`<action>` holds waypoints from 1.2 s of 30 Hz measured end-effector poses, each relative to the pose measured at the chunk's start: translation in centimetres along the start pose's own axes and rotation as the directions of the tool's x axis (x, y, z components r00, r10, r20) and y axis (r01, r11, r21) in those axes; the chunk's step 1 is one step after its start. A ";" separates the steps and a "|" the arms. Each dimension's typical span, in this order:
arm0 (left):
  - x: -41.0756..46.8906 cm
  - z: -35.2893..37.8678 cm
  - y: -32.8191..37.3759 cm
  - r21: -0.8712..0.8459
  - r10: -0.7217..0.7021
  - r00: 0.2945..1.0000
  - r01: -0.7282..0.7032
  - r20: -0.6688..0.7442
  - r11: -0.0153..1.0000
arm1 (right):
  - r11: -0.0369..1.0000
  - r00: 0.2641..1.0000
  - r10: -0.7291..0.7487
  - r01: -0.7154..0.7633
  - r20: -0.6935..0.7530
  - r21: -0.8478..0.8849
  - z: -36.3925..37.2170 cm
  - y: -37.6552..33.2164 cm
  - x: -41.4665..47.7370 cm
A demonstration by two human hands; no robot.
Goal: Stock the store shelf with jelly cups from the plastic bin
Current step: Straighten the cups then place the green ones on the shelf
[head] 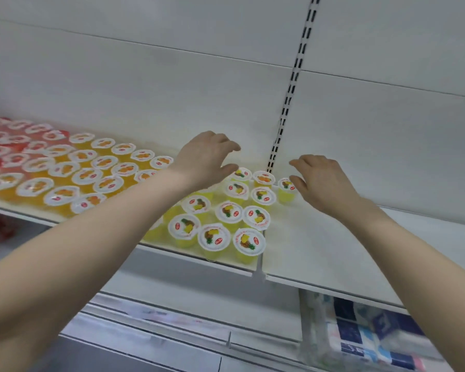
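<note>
**Close up the back row**

Our left hand [207,159] is empty, fingers loosely spread over the rear yellow jelly cups [226,213]. Our right hand [322,181] is relaxed and empty, thumb just beside the lone cup [286,190]. We should nudge it toward the left hand, upright. Bin not in view.

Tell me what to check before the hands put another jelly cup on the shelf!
1. Room on the shelf right of the yellow cups: ok, there is bare space.
2. Yellow cups standing upright, lids up: ok.
3. Left hand free: ok, it holds nothing and hovers over the back cups.
4. Right hand clear of the lone cup: cannot tell, the thumb is right beside it.
5. Plastic bin close by: cannot tell, it is not in view.
</note>
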State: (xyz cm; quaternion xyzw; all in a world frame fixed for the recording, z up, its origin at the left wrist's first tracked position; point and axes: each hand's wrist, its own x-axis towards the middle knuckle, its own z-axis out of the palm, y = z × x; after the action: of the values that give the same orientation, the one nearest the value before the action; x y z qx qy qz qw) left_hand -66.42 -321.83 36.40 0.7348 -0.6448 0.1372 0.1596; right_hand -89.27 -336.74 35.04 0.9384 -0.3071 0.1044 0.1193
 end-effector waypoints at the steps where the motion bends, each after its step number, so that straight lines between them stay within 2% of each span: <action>1: -0.9 -0.6 -0.8 0.025 -0.002 1.000 0.002 -0.008 1.000 | 1.000 1.000 -0.025 0.025 -0.005 -0.011 -0.5 -1.2 0.3; 11: -13.6 -7.6 -12.2 0.195 -0.074 0.997 0.077 -0.027 0.978 | 0.972 0.971 -0.225 0.230 -0.081 0.052 -4.8 -19.2 3.8; 19: -28.4 -12.7 -24.1 0.232 -0.182 0.979 0.199 -0.093 0.952 | 0.909 0.900 -0.386 0.409 -0.202 0.085 -5.7 -38.2 5.8; 23: -36.4 -14.5 -29.0 0.267 -0.278 0.958 0.286 -0.068 0.920 | 0.850 0.847 -0.483 0.514 -0.219 0.112 -5.3 -47.6 6.3; 29: -46.7 -16.3 -35.3 0.262 -0.445 0.894 0.442 -0.053 0.858 | 0.739 0.751 -0.622 0.657 -0.222 0.151 -4.4 -60.3 7.2; 36: -55.8 -16.5 -41.0 0.266 -0.631 0.773 0.623 -0.066 0.735 | 0.577 0.603 -0.772 0.798 -0.202 0.176 -1.7 -72.4 9.3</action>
State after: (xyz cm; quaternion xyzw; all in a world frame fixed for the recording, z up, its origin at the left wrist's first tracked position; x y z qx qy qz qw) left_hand -32.97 -259.75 26.31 0.9254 -0.3365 0.1525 0.0844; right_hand -38.58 -284.65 27.60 0.9773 0.1622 0.1265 0.0508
